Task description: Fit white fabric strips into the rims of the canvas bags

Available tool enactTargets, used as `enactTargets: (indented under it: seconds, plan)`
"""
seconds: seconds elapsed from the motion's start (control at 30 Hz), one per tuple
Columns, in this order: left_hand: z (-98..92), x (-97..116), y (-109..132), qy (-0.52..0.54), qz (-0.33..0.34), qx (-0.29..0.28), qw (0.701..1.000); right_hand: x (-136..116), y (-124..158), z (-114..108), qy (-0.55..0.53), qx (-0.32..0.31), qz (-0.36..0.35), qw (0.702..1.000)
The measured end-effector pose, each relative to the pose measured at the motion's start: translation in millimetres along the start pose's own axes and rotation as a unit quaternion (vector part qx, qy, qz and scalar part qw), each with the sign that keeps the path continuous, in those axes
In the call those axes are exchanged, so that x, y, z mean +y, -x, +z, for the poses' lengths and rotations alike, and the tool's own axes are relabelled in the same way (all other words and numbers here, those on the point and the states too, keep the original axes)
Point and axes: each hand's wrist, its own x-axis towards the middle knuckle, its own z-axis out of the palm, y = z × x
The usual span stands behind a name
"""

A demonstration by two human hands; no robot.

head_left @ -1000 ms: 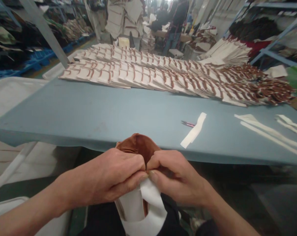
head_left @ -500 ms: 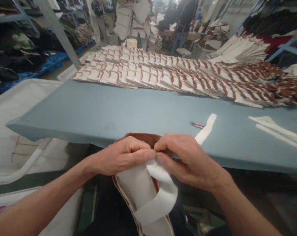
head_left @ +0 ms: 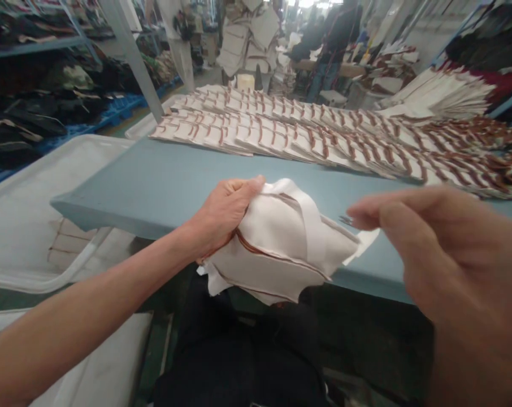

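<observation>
My left hand (head_left: 222, 217) grips a cream fabric piece with brown trim (head_left: 281, 249), holding it up over the near edge of the blue-grey table (head_left: 163, 181). A white strap loop lies across the piece's top. My right hand (head_left: 442, 249) is off the piece, to its right and close to the camera, blurred, fingers pointing left and held loosely together with nothing in them. Small scissors (head_left: 346, 220) and a white fabric strip (head_left: 361, 244) lie on the table just behind the piece, partly hidden by my right hand.
Rows of overlapping cream pieces with brown trim (head_left: 324, 135) cover the far side of the table. White plastic bins (head_left: 31, 192) stand at the left. Shelves with dark goods (head_left: 48, 85) line the left wall. People stand at the back (head_left: 332, 39).
Both hands were pinching the piece's brown edge below the table edge. Now the right hand has let go and drawn toward the camera, and the left hand has lifted and turned the piece.
</observation>
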Motion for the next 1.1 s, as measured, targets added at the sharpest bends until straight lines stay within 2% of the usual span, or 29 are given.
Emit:
enactTargets:
  seconds: [0.07, 0.1, 0.17, 0.27, 0.37, 0.47, 0.57, 0.67, 0.77, 0.83, 0.9, 0.93, 1.0, 1.1]
  plan:
    - [-2.1, 1.0, -7.3, -0.003, 0.016, 0.03, 0.999, -8.6, 28.7, 1.4, -0.007, -0.026, -0.028, 0.999]
    - [-2.7, 1.6, -10.3, -0.013, 0.028, 0.051, 0.998, -10.9, 42.6, 8.0, -0.045, -0.066, -0.042, 0.996]
    - [-2.6, 2.3, -15.7, -0.02, 0.052, 0.093, 0.994, -11.1, 66.5, 30.3, -0.096, -0.114, -0.015, 0.989]
    - [0.3, 3.5, -21.7, 0.012, 0.072, 0.136, 0.988, -3.7, 89.0, 72.0, -0.114, -0.183, 0.071, 0.974]
    - [5.3, 7.7, -24.6, 0.049, 0.077, 0.162, 0.983, 5.0, 98.0, 104.8, -0.097, -0.224, 0.16, 0.956]
    - [11.5, 13.4, -25.1, 0.062, 0.075, 0.179, 0.979, 8.4, 98.4, 124.9, -0.11, -0.22, 0.207, 0.947]
    - [17.0, 15.7, -24.4, 0.06, 0.084, 0.201, 0.974, 2.2, 95.6, 135.7, -0.127, -0.176, 0.203, 0.955]
    - [17.4, 13.3, -21.6, 0.01, 0.088, 0.195, 0.977, -11.6, 92.8, 132.1, -0.118, -0.152, 0.175, 0.966]
    - [10.1, 9.4, -16.4, -0.07, 0.099, 0.167, 0.978, -21.0, 84.5, 106.2, -0.097, -0.123, 0.099, 0.983]
    - [3.9, 8.0, -11.7, -0.105, 0.096, 0.122, 0.982, -21.3, 69.1, 79.4, -0.093, -0.068, 0.053, 0.992]
    - [0.3, 8.4, -5.9, -0.138, 0.077, 0.048, 0.986, -18.2, 43.9, 53.5, -0.064, -0.015, 0.008, 0.998]
    - [0.2, 9.3, -2.7, -0.154, 0.066, 0.008, 0.986, -16.0, 28.6, 43.7, -0.059, -0.008, -0.012, 0.998]
    - [3.4, 12.0, 4.2, -0.203, 0.057, -0.074, 0.975, -10.9, -2.9, 33.9, -0.081, -0.043, -0.056, 0.994]
    - [11.0, 16.9, 15.0, -0.336, 0.1, -0.148, 0.925, -0.8, -37.9, 43.4, -0.145, -0.21, -0.119, 0.96]
